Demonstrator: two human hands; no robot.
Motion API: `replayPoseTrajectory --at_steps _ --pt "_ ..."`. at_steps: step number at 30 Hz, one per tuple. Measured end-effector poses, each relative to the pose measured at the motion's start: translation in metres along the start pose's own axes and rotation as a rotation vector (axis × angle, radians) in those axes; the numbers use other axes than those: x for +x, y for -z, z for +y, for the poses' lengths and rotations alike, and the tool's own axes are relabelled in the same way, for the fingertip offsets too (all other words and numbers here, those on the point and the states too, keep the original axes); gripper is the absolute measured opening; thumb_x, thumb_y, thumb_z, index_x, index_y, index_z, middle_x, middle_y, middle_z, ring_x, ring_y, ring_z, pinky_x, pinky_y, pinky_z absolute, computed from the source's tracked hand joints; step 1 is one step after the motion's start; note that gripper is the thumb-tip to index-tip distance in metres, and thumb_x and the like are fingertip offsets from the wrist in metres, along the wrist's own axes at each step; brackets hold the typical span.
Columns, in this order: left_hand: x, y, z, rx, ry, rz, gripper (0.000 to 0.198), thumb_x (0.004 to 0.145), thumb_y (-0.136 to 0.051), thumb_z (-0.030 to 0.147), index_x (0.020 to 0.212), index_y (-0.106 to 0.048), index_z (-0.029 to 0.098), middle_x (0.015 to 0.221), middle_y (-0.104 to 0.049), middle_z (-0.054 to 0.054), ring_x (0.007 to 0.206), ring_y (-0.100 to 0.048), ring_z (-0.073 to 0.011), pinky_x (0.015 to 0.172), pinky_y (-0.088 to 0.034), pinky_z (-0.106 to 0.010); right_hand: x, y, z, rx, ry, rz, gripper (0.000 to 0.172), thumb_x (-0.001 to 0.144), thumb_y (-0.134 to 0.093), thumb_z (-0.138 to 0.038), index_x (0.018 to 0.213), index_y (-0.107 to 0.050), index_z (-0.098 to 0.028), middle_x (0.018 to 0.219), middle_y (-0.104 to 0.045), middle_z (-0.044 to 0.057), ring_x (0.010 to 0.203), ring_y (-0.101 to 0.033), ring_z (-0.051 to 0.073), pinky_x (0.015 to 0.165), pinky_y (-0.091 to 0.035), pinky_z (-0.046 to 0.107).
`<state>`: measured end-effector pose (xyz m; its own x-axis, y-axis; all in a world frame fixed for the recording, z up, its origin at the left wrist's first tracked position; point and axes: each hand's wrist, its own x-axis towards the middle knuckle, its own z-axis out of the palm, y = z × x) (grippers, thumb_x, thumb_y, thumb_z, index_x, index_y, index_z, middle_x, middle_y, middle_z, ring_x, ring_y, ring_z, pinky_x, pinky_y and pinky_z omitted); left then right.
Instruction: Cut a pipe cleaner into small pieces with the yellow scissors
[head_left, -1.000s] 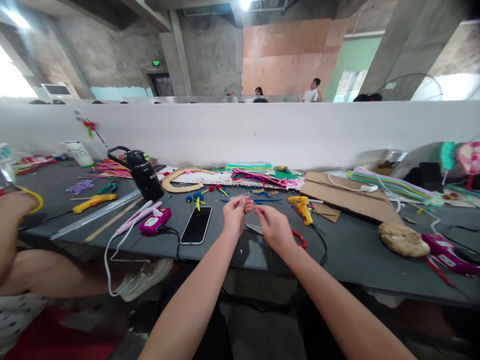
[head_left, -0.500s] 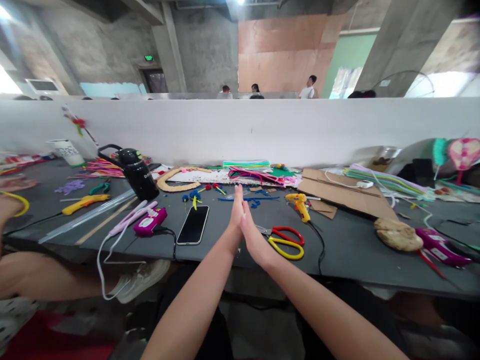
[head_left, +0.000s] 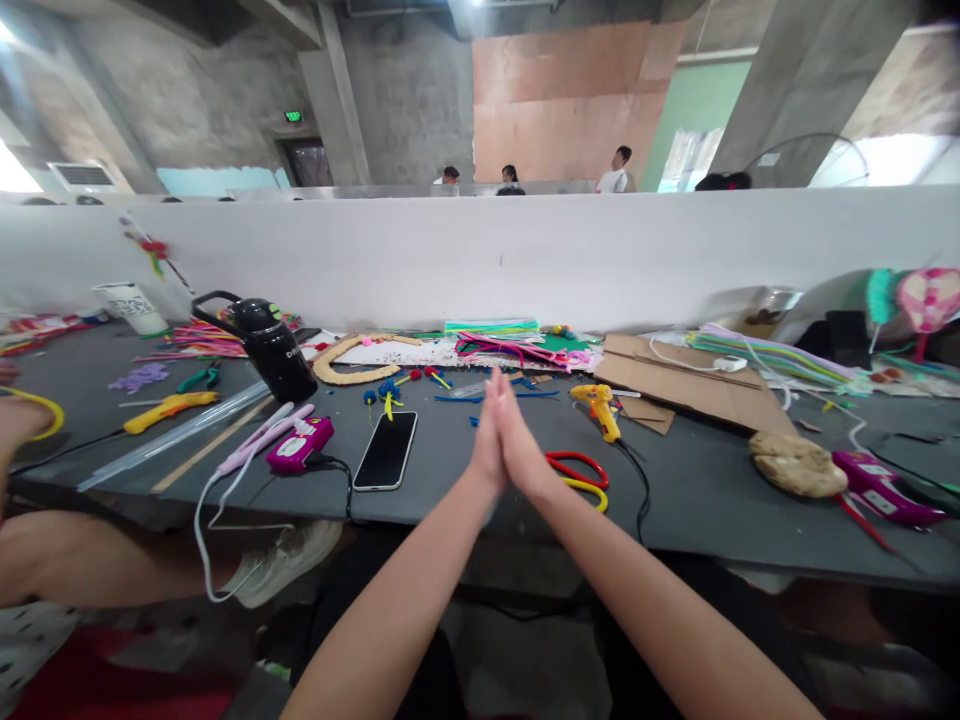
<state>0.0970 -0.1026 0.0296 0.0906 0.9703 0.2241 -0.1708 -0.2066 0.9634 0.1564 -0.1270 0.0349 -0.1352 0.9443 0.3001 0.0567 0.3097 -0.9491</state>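
My left hand and my right hand are pressed palm to palm above the table's front part, fingers straight and pointing away from me. Nothing shows between them. Just right of my right wrist lie scissors with one red and one yellow handle; their blades are hidden behind my hand. A phone with a dark screen rests to the left. Beyond my fingertips are blue pipe cleaner pieces and a pink bundle of pipe cleaners. A yellow glue gun sits farther right.
On the left stand a black bottle, a purple device and another yellow glue gun. Cardboard lies at the right, near a second purple device. A white partition closes the back. Another person's leg shows at left.
My joined hands have shifted a little to the right and now cover the scissors' blades. The things on the table stay where they were.
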Motion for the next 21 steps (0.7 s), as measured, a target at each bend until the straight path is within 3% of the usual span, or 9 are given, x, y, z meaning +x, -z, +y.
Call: replayPoseTrajectory --at_steps 1,3,6,11,16,18,21 --pt "0.010 0.014 0.006 -0.051 0.004 0.062 0.068 0.097 -0.007 0.060 0.152 -0.033 0.032 0.162 -0.026 0.001 0.153 -0.015 -0.0190 0.123 -0.023 -0.040 -0.009 -0.006 -0.005 -0.028 0.052 -0.092 0.082 0.092 -0.032 -0.072 0.160 -0.015 -0.029 0.166 -0.004 -0.004 0.152 -0.003 0.019 0.124 -0.008 0.043" --pt "0.026 0.041 0.017 -0.128 0.029 0.151 0.075 0.092 0.001 0.067 0.152 -0.031 0.037 0.164 -0.022 0.002 0.152 -0.017 -0.0230 0.118 -0.029 -0.048 -0.025 -0.011 -0.014 -0.165 0.145 -0.303 0.073 0.097 -0.031 -0.064 0.159 -0.017 -0.029 0.166 -0.007 -0.003 0.152 -0.004 0.019 0.124 -0.009 0.045" --pt "0.030 0.068 0.031 -0.364 0.085 0.076 0.078 0.087 -0.007 0.078 0.150 -0.033 0.041 0.162 -0.027 -0.001 0.145 -0.036 -0.0284 0.107 -0.041 -0.054 -0.039 -0.004 -0.022 -0.421 0.276 -0.479 0.065 0.099 -0.034 -0.058 0.156 -0.031 -0.028 0.164 -0.015 0.001 0.152 -0.007 0.021 0.123 -0.011 0.047" --pt "0.009 0.067 0.053 -0.453 0.015 -0.146 0.076 0.092 -0.012 0.073 0.148 -0.038 0.029 0.157 -0.038 -0.007 0.136 -0.048 -0.0281 0.103 -0.047 -0.050 -0.036 0.019 -0.016 -0.727 0.427 -0.458 0.069 0.097 -0.042 -0.057 0.157 -0.028 -0.025 0.164 -0.014 0.006 0.152 -0.005 0.027 0.121 -0.013 0.055" --pt "0.003 0.068 0.051 -0.295 0.139 -0.164 0.058 0.092 -0.045 0.060 0.134 -0.054 0.021 0.146 -0.052 -0.012 0.123 -0.059 -0.0270 0.093 -0.054 -0.039 -0.033 0.029 -0.012 -0.834 0.503 -0.393 0.067 0.095 -0.047 -0.055 0.154 -0.036 -0.026 0.164 -0.017 0.006 0.152 -0.008 0.028 0.120 -0.017 0.054" --pt "0.003 0.073 0.044 -0.162 0.227 -0.157 0.050 0.084 -0.065 0.052 0.122 -0.062 0.020 0.132 -0.062 -0.013 0.107 -0.066 -0.0227 0.081 -0.055 -0.030 -0.032 0.032 -0.012 -0.864 0.510 -0.368 0.064 0.095 -0.048 -0.054 0.151 -0.041 -0.025 0.164 -0.019 0.007 0.152 -0.010 0.029 0.120 -0.017 0.055" --pt "0.001 0.080 0.037 0.000 0.319 -0.223 0.041 0.075 -0.075 0.049 0.100 -0.071 0.016 0.103 -0.072 -0.010 0.081 -0.067 -0.0153 0.068 -0.051 -0.023 -0.031 0.036 -0.013 -0.895 0.509 -0.348 0.061 0.094 -0.049 -0.054 0.148 -0.046 -0.026 0.163 -0.025 0.007 0.152 -0.010 0.029 0.121 -0.015 0.055"
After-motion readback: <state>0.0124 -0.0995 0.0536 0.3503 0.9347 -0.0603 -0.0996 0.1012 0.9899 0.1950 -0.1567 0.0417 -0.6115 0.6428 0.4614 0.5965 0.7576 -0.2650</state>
